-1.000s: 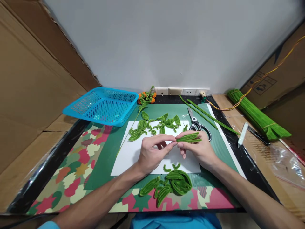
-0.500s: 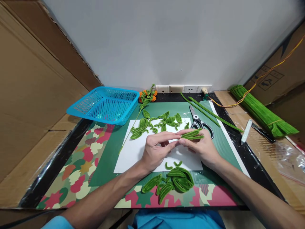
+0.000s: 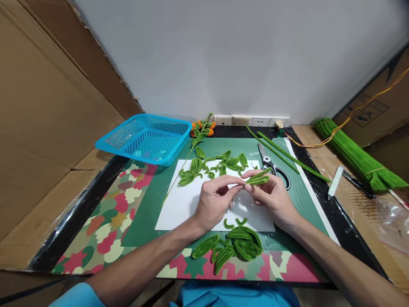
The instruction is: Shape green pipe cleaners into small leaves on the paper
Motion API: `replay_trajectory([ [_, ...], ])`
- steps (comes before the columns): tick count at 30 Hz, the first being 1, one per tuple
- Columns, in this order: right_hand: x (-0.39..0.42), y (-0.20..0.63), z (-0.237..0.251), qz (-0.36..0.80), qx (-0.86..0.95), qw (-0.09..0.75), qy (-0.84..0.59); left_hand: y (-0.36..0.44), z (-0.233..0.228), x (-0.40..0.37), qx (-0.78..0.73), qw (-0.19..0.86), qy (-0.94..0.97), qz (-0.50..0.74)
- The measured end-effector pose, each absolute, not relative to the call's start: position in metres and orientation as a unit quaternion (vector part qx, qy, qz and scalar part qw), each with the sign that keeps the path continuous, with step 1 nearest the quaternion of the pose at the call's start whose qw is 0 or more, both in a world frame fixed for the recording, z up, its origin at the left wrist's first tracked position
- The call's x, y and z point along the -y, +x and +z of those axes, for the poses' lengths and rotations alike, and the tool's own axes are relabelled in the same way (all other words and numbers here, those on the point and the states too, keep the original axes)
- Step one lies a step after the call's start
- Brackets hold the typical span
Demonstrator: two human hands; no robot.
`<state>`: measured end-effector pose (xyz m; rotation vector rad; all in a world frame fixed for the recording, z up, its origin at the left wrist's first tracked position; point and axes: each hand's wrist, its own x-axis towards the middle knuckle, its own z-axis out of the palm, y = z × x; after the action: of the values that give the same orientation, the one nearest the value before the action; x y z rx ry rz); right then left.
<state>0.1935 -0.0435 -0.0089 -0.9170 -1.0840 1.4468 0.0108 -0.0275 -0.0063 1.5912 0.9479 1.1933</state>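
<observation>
we hold a folded green leaf [image 3: 259, 177] of fuzzy wire up over the white paper [image 3: 179, 204], between both hands. our left hand [image 3: 215, 200] pinches its near tip between thumb and forefinger, and our right hand [image 3: 271, 196] grips the body of it with the fingers curled under. the grip is small and at the ends, so if we twist too hard the folds may spring apart or the tip may slip out from the pinch. a drop would land it among the loose leaves [image 3: 217, 164] on the paper or the pile of leaves [image 3: 233, 247] near us, where we think it would be hard to tell from the rest. the scissors [image 3: 275, 168] lie just beyond our right hand, close enough that a wide move of the wrist could knock them. the blue basket [image 3: 147, 138] sits well apart at the left.
</observation>
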Motion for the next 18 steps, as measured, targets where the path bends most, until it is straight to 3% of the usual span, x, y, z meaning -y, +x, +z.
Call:
replay_trajectory([
  [6,0.045,0.1911,-0.0099,0.629,0.423,0.547,-0.355,0.0114,-0.0036,0.0284,-0.396,0.484,0.639,0.449],
  [18,0.0459,0.1884,-0.0055,0.677,0.387,0.538,-0.319,0.0102,-0.0054,0.0242,-0.339,0.485,0.628,0.505],
])
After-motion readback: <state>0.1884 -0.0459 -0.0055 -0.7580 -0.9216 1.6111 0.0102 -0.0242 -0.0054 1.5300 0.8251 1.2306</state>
